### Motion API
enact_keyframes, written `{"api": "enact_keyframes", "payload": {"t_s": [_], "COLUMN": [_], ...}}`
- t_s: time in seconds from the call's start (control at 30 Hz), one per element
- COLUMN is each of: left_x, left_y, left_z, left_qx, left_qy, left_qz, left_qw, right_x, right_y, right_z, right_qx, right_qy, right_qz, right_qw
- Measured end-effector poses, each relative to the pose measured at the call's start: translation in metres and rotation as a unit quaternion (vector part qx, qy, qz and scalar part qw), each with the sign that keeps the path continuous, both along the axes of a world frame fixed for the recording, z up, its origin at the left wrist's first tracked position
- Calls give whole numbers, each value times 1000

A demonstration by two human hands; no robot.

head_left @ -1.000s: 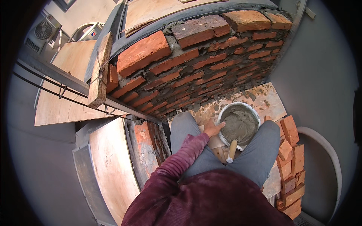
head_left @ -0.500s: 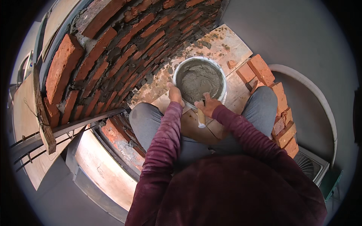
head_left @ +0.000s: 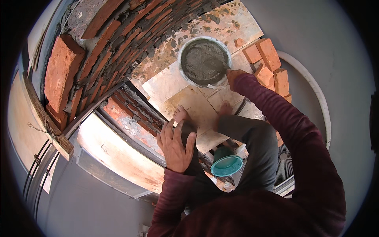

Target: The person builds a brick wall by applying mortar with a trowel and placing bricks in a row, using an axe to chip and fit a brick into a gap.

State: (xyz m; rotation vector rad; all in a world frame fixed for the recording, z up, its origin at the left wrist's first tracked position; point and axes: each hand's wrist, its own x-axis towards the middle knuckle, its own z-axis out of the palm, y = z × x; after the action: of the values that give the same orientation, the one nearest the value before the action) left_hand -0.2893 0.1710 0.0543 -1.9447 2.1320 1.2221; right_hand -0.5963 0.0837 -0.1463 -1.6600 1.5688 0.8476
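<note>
Curling right hand (head_left: 235, 79): fingers bent at the right edge of the mortar bucket (head_left: 181, 68); how tightly they close, and on what, cannot be told.
Open left hand (head_left: 175, 149): fingers spread, back upward, above the left leg (head_left: 193, 158); no object visible in its grasp.
Mortar bucket: upright on pale boards (head_left: 166, 83), ahead of the bare feet (head_left: 182, 114), holding wet grey mortar (head_left: 200, 59).
Brick wall (head_left: 99, 53): at upper left, its courses bedded in dark mortar; mortar clods litter the boards along its foot.
Timber batten (head_left: 50, 120): slanting at the wall's near end, wire tied around it.
Loose bricks (head_left: 269, 54): piled right of the bucket, close to the right hand; the maroon sleeve (head_left: 282, 102) crosses in front of part of the pile.
Teal pail (head_left: 227, 166): between the legs.
Fan grille (head_left: 283, 168): beside the right leg, partly covered by it.
Pale curved pipe (head_left: 316, 85): beyond the bricks, against the grey wall (head_left: 335, 43).
</note>
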Motion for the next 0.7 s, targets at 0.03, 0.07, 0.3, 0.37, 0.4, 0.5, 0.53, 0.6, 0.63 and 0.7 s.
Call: {"api": "enact_keyframes", "payload": {"t_s": [0.03,0.07,0.3,0.37,0.4,0.5,0.53,0.6,0.63,0.7], "left_x": [12,24,28,21,19,13,12,17,18,16], "left_y": [23,49,132,140,142,134,139,155,156,145], "left_z": [12,22,42,40,37,32,28,27,27,39], "left_qx": [15,66,182,175,179,211,216,211,219,247], "left_qy": [-81,-64,-35,-41,-40,-34,-30,-52,-52,-64], "left_qz": [-30,-9,174,157,155,150,144,155,149,158], "left_qw": [996,996,967,971,971,965,965,964,963,954], "right_x": [7,23,42,40,41,9,-13,-14,-24,-34], "right_y": [-17,-32,-50,-42,-36,-13,-1,7,17,17], "right_z": [-9,-14,-1,-16,-25,-38,-55,-58,-71,-59], "right_qx": [79,157,269,253,238,228,239,251,218,217], "right_qy": [-6,-11,-97,-140,-166,-248,-263,-317,-331,-329], "right_qz": [55,108,-165,-213,-231,-316,-332,-366,-366,-397], "right_qw": [995,982,944,933,929,887,874,838,842,829]}}
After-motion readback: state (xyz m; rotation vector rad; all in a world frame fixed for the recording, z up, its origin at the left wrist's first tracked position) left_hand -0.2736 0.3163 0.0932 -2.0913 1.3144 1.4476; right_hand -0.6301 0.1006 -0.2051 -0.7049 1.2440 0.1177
